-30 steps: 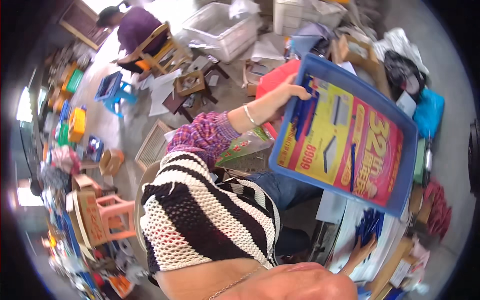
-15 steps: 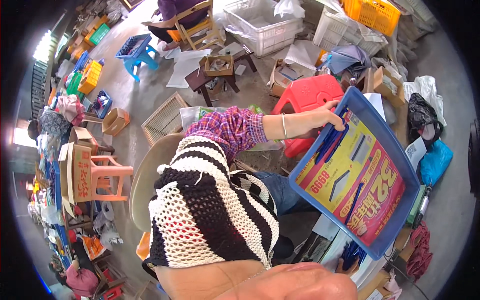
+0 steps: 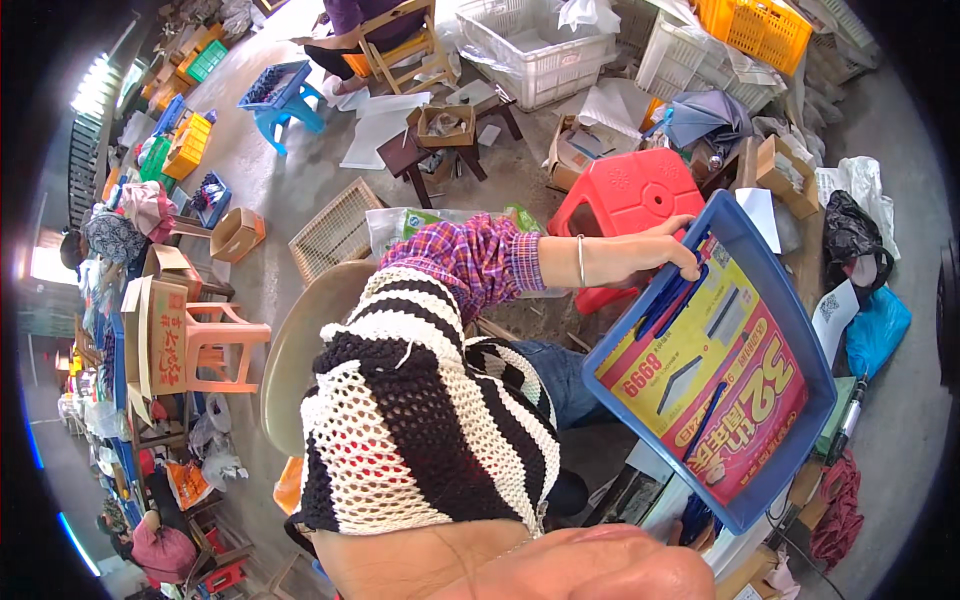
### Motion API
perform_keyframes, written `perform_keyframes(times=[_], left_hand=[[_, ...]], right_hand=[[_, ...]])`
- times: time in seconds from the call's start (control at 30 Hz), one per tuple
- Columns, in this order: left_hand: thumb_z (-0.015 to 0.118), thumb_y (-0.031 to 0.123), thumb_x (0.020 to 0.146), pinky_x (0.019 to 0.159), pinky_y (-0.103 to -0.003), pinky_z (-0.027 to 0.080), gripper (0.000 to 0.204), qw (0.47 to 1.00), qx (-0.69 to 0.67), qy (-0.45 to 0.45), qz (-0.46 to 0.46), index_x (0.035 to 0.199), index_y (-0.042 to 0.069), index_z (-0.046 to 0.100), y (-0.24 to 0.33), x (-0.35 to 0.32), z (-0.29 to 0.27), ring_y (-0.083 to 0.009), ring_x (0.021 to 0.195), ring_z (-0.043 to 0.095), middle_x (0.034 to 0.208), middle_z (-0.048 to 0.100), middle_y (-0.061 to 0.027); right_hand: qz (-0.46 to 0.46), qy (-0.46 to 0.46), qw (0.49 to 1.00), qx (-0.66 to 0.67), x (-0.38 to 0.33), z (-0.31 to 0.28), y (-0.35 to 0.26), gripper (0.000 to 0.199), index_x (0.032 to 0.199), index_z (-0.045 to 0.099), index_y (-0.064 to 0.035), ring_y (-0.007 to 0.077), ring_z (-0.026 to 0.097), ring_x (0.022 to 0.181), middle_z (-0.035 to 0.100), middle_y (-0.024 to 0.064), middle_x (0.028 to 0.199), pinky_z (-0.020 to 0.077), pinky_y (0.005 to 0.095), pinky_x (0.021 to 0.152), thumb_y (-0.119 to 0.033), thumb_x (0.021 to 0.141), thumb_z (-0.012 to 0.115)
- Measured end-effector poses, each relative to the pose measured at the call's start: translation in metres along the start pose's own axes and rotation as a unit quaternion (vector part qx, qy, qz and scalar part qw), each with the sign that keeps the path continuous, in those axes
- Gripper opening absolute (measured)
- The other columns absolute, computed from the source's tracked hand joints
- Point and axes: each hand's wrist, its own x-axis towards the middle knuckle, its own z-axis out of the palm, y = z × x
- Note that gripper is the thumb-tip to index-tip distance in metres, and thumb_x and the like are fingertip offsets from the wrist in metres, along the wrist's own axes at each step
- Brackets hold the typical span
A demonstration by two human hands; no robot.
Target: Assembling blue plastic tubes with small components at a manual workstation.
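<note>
My left hand (image 3: 682,250) is closed over the upper left rim of a shallow blue plastic tray (image 3: 632,402), which tilts steeply over my lap. A yellow and red printed sheet (image 3: 745,370) lines the tray. Several slim dark blue pen-like sticks (image 3: 672,308) lie inside along the rim beside my fingers, and a single blue stick (image 3: 706,420) lies lower on the sheet. Below the tray's bottom edge shows part of a bunch of blue sticks (image 3: 695,520). A bit of skin next to it seems to be my right hand (image 3: 674,532); its fingers are mostly hidden.
A red plastic stool (image 3: 640,190) stands just beyond the tray. Farther off are a low brown bench (image 3: 400,155) with a small carton, a white crate (image 3: 540,70), a blue stool (image 3: 285,115) and a seated person (image 3: 375,25). Bags and a folded umbrella (image 3: 705,118) lie on the right.
The tray's lower end has dipped slightly and tilted, covering more of the blue bunch beneath it. My left hand keeps its hold on the rim, and the view has shifted a little.
</note>
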Motion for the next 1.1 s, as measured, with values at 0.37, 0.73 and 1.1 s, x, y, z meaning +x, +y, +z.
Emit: perform_keyframes(times=[0.37,0.73,1.1], left_hand=[[0.062,0.005,0.067,0.079,-0.032,0.048,0.082,0.999,0.007,-0.032,-0.015,0.138,0.010,0.021,-0.001,0.006,-0.001,-0.0177,0.093,0.056,0.108,0.052,-0.0101],[0.064,0.004,0.063,0.072,-0.032,0.048,0.085,0.999,-0.010,-0.048,-0.020,0.137,0.013,0.023,-0.006,0.018,-0.002,-0.0184,0.088,0.054,0.104,0.049,-0.0078],[0.061,0.001,0.064,0.083,-0.033,0.048,0.091,0.995,0.002,-0.075,-0.061,0.141,0.014,0.015,-0.003,0.018,-0.002,-0.0188,0.100,0.053,0.111,0.052,-0.0110]], right_hand=[[-0.004,0.068,0.997,-0.041,0.016,-0.003,-0.033,0.042,0.107,0.055,0.0028,0.0297,0.056,0.086,0.058,0.0189,0.099,0.0456,0.0393,0.075,-0.015,0.074,0.074],[-0.080,0.060,0.993,-0.065,0.040,-0.015,-0.043,0.036,0.102,0.051,0.0011,0.0283,0.058,0.078,0.055,0.0170,0.094,0.0511,0.0364,0.065,-0.010,0.075,0.072],[-0.150,-0.001,0.986,-0.072,0.071,-0.030,-0.038,0.041,0.112,0.039,-0.0051,0.0298,0.051,0.091,0.040,0.0146,0.108,0.0509,0.0366,0.070,-0.009,0.080,0.064]])
